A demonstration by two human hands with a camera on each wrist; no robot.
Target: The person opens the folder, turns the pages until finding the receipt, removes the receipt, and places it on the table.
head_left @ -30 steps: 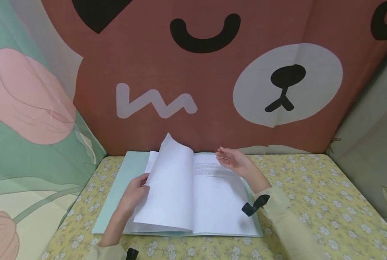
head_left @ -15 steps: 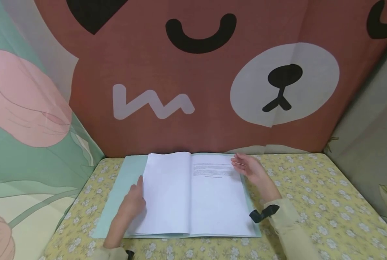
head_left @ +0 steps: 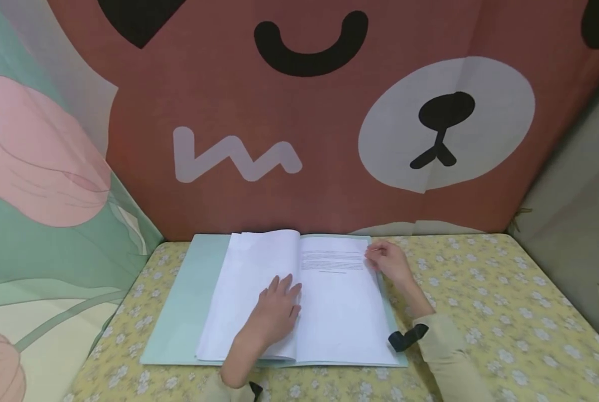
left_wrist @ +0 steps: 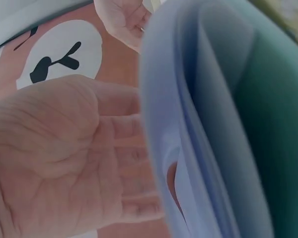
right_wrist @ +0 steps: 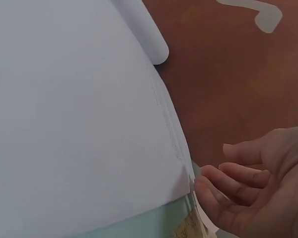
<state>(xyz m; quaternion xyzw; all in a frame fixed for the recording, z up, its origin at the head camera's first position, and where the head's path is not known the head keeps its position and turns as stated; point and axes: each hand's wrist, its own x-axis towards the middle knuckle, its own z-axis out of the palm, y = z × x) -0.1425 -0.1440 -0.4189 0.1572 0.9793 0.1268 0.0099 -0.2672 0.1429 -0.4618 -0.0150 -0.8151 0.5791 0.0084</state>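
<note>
A light green folder lies spread on the table with a stack of white sheets in it. The left page is blank; the right page bears a few printed lines near its top. My left hand rests on the left page by the fold, fingers spread. At the right page's upper right edge is my right hand. In the right wrist view its fingertips are loosely bent at the sheet's corner, the thumb apart. The left wrist view shows a bare palm beside bowed sheets.
A yellow flowered cloth covers the table. Behind it hangs a brown backdrop with a bear face, close to the folder's far edge. Printed fabric hangs on the left, and a pale cloth on the right.
The lifted sheet has come down flat on the left side. My left hand has moved from the left page's outer edge to the fold. My right hand has shifted right to the page's edge.
</note>
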